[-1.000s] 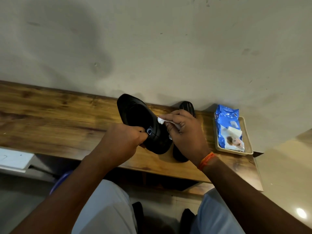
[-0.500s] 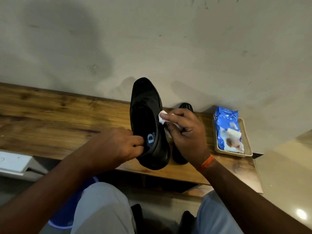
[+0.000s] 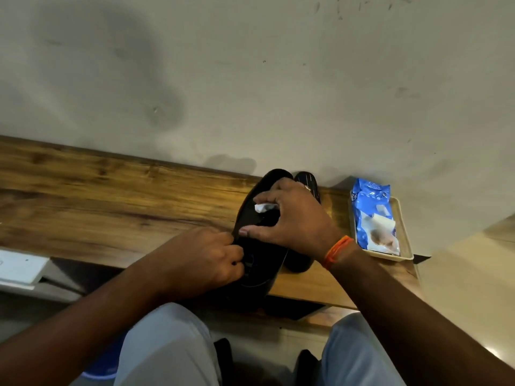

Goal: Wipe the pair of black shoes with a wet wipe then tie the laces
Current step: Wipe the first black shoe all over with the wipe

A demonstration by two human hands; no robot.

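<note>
I see one black shoe (image 3: 259, 263) held over the wooden shelf (image 3: 111, 196) edge, toe toward the wall. White wet wipe (image 3: 263, 207) pressed on its upper. Second black shoe (image 3: 305, 182) on the shelf just right of it, mostly hidden.

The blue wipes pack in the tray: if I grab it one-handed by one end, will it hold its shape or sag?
The blue wipes pack looks like a soft film pouch, crinkled at its far end, so it would probably sag. Its flap seems lifted with a wipe showing, so a wipe might drag out. The tray under it looks light and may slide.
</note>
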